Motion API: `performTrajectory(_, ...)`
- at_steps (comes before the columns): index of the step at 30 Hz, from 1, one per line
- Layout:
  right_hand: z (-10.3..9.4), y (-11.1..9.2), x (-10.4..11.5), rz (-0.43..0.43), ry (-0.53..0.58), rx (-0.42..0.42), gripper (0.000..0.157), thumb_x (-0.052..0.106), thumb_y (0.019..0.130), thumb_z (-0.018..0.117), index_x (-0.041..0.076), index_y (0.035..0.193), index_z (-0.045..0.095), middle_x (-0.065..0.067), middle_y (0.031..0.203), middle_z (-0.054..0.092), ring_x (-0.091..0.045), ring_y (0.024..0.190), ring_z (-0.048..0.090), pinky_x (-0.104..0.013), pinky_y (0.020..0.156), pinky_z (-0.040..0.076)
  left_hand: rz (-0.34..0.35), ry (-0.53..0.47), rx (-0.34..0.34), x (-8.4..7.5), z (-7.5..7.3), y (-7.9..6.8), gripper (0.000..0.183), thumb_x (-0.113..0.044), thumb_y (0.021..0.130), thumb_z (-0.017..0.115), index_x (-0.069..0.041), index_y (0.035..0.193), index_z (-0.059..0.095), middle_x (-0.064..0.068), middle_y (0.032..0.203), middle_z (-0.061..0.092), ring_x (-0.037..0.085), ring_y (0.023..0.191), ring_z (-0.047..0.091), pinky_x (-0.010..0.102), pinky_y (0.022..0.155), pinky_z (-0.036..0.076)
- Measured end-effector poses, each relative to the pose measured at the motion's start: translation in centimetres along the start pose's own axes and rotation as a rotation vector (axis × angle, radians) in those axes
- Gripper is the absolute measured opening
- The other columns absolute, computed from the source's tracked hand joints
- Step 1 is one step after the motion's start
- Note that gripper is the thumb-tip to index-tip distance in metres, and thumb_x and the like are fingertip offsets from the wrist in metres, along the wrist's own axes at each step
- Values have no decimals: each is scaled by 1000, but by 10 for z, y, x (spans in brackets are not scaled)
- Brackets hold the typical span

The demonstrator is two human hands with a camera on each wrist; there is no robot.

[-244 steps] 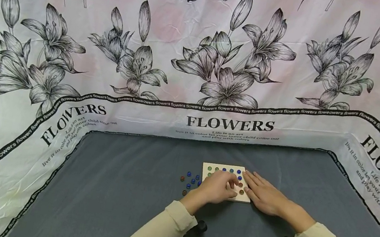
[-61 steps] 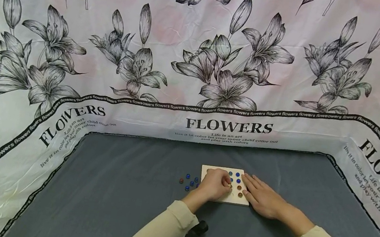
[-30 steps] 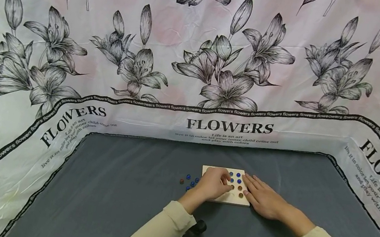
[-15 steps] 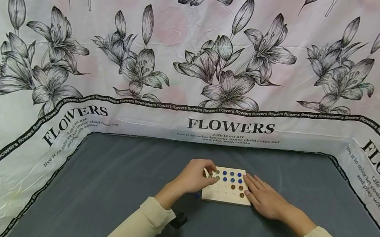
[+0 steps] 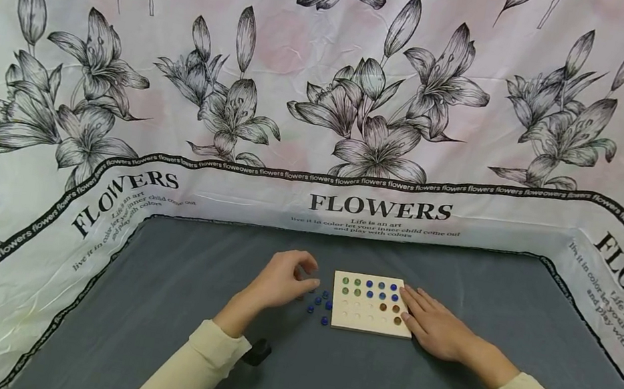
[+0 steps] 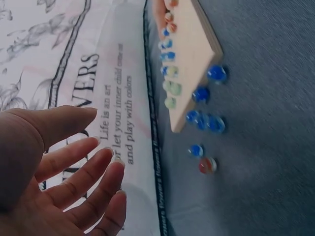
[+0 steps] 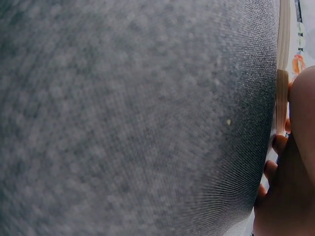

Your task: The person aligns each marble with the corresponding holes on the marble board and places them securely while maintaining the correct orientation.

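A pale wooden board with rows of shallow round hollows lies on the dark grey cloth. Green marbles, blue marbles and orange-brown marbles sit in its hollows; the front-left hollows hold none. Loose blue marbles and an orange-red marble lie left of the board. My left hand hovers beside these loose marbles, fingers loosely bent and apart, holding nothing; its palm shows in the left wrist view. My right hand rests along the board's right edge with straight fingers touching it.
Dark grey cloth covers the work surface. Behind it and at the sides hangs a white sheet with printed flowers and lettering. Black wrist devices sit under both cuffs.
My left hand has moved left off the board to the loose marbles, baring the green ones. A loose brown marble seen eight seconds ago no longer lies left of the board. My right hand stays.
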State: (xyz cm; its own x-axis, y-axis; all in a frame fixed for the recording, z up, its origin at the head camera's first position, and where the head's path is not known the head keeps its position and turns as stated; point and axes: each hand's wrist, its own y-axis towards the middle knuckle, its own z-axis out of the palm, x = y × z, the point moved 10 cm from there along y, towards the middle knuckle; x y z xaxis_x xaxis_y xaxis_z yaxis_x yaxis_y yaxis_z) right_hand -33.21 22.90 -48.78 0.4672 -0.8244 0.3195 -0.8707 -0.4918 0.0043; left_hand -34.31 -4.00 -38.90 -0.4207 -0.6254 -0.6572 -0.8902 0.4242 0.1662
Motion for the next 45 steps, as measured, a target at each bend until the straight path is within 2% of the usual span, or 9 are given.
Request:
performTrajectory(8, 1, 0, -1, -1, 4, -6, 63, 44, 112, 35, 5, 161, 28, -17, 167, 24, -45, 152, 20, -60, 119, 20, -12, -3, 8, 17, 1, -9, 24, -15, 97, 72, -4, 118, 69, 16, 114, 68, 25, 92, 65, 37, 76, 54)
performTrajectory(19, -2, -1, 2, 1, 5, -6, 62, 40, 112, 37, 4, 161, 28, -18, 167, 24, -46, 152, 20, -60, 119, 20, -15, -8, 24, 32, 8, -15, 28, -13, 96, 72, 1, 119, 68, 18, 113, 68, 25, 91, 65, 37, 74, 53)
performTrajectory(29, -2, -1, 1, -4, -6, -13, 61, 40, 112, 36, 3, 161, 28, -18, 167, 25, -45, 152, 21, -60, 119, 20, -53, -29, 36, 51, 18, -15, 27, -12, 95, 73, 1, 119, 68, 15, 112, 69, 24, 90, 65, 35, 71, 53)
performTrajectory(35, -5, -3, 5, -24, 1, -34, 62, 41, 112, 36, 3, 160, 29, -20, 166, 27, -47, 151, 23, -61, 118, 22, -68, -59, 51, 57, 23, -16, 27, -10, 95, 73, 1, 118, 69, 14, 109, 68, 24, 91, 65, 35, 70, 52)
performTrajectory(45, 0, 0, -1, -2, -1, -12, 62, 42, 112, 35, 4, 161, 28, -18, 167, 24, -45, 152, 21, -59, 119, 20, -92, -57, 68, 67, 29, -14, 28, -11, 93, 75, 0, 118, 69, 9, 104, 67, 19, 87, 62, 35, 72, 51)
